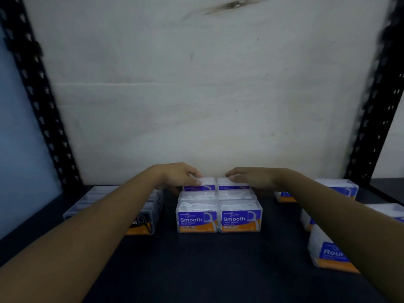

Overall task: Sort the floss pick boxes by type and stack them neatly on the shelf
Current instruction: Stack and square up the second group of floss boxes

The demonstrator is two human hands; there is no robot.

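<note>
**Both hands on the back pair of Smooth boxes**

The Smooth boxes [197, 217] stood in 2 columns mid-shelf, side walls touching and labels facing the front edge. At the back of that block, close to the wall [196, 106], 2 more appeared to sit 1 layer up.

The left hand [177, 176] gripped the left top box [200, 184], fingers curled over its lid and thumb on the front face. The right hand [251, 178] lay across the right top box [229, 184] with fingers nearly straight. It seemed to be pressing rather than pinching, though blur hid the fingertips.

A group of dark boxes [144, 217] stood toward the left edge of the shelf [196, 270], partly behind the left forearm. Round boxes [328, 254] sat loose along the right edge, well apart from the Smooth block and not yet squared up.

**Handling, as judged from the view**

- The boxes looked like thin clear plastic cases full of picks, so they were probably light and fairly stiff.
- The walls would be slick, and a hard squeeze might flex them or pop a lid.
- The safest hold would be across the short width, thumb on the front face and fingers over the back or lid, as the left hand had it.
- A flat palm on top would serve only for nudging a box into line.
- Because they were light and smooth, an upper box could skate off the one below, so the 2 columns would need to stay flush.
- The front row could also shift if the upper boxes were pushed instead of lifted.
</note>
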